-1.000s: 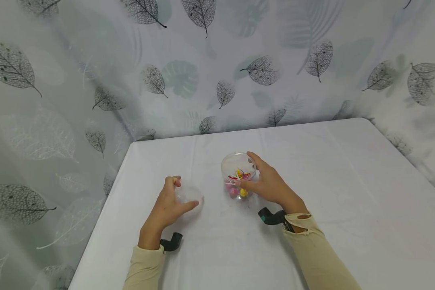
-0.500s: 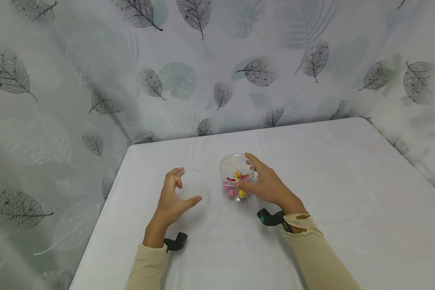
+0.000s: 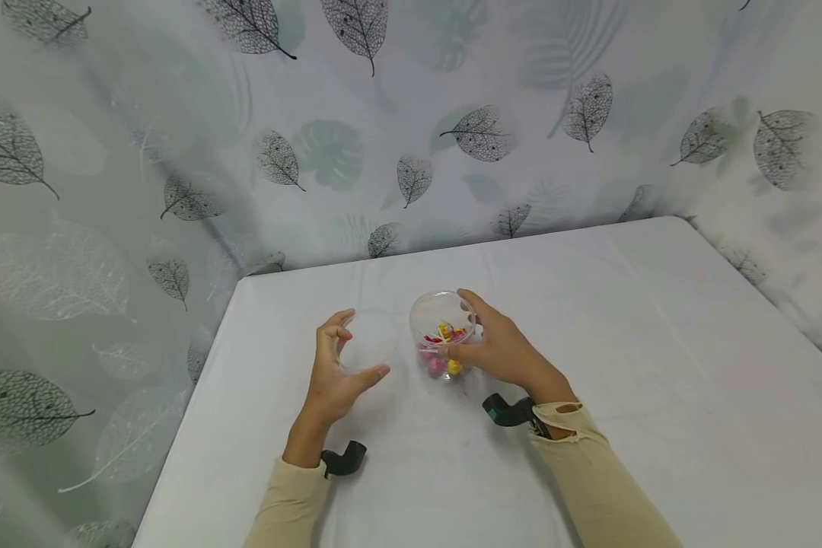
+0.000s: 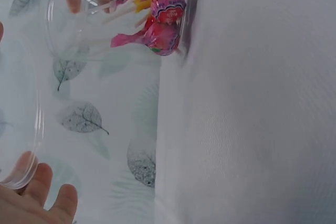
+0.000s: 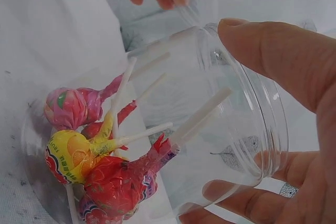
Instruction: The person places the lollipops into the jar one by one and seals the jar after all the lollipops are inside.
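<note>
A clear round jar (image 3: 425, 310) stands on the white table with several wrapped lollipops (image 5: 113, 182) in its lower part. Their wrappers are pink, red and yellow, and white sticks point up. My right hand (image 3: 505, 348) grips the jar near its uncovered mouth, thumb on one side and fingers on the other. To the jar's left, my left hand (image 3: 332, 379) holds a clear round lid (image 4: 40, 119) by its edge, raised above the table and apart from the jar. In the head view the lid is so transparent that its outline barely shows.
A white cloth covers the table (image 3: 589, 304). Behind and beside it hangs a pale curtain (image 3: 356, 190) printed with leaves. Each wrist carries a black camera mount (image 3: 345, 458).
My left hand has lifted the lid and moved it forward and right, nearer the jar. The right hand keeps its grip on the jar, and the head view has shifted slightly.
</note>
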`<move>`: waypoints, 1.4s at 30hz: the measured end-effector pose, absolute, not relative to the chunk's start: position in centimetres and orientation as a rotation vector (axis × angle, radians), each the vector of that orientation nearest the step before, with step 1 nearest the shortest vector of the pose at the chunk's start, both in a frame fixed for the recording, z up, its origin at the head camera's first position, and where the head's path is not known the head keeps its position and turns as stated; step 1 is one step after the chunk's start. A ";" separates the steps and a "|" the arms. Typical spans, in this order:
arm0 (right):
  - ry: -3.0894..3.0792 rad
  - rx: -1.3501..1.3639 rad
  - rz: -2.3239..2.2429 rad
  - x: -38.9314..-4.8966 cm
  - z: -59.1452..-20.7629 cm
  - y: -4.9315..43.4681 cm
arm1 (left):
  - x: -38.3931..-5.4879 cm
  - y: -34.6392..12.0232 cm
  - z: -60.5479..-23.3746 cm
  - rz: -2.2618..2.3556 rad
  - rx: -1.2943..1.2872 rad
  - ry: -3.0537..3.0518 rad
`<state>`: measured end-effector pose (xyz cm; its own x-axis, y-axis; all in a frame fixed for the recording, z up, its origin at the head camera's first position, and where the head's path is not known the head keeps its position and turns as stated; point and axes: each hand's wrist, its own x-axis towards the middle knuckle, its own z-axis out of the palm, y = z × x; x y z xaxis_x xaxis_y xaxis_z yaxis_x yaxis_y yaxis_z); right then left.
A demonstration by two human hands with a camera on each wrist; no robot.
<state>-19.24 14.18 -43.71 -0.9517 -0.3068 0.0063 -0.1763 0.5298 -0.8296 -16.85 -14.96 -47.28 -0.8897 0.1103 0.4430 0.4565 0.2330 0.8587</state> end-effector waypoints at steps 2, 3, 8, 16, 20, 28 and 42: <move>2.618 -0.421 -1.405 -19.2 -43.7 14.2 | -17.0 -14.5 -47.2 -1.700 -0.554 -2.205; 2.617 -0.422 -1.407 -19.2 -43.7 14.2 | -17.1 -14.2 -47.2 -1.702 -0.563 -2.196; 2.617 -0.419 -1.399 -19.1 -43.7 14.2 | -17.6 -13.0 -46.9 -1.717 -0.601 -2.181; 2.623 -0.435 -1.395 -19.1 -43.3 14.3 | -18.5 -11.3 -46.4 -1.716 -0.679 -2.185; 2.614 -0.457 -1.399 -19.1 -43.5 14.5 | -19.0 -10.6 -46.4 -1.734 -0.713 -2.193; 2.610 -0.459 -1.420 -19.1 -43.7 14.7 | -19.5 -9.3 -46.2 -1.762 -0.798 -2.200; 2.605 -0.479 -1.418 -19.0 -43.5 14.8 | -20.2 -7.3 -45.5 -1.748 -0.820 -2.299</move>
<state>-19.00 14.78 -43.50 -0.9400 -0.3397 0.0313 -0.2107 0.5061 -0.8363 -20.19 -7.30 -45.51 -0.8418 0.3359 0.4225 0.4969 0.1766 0.8496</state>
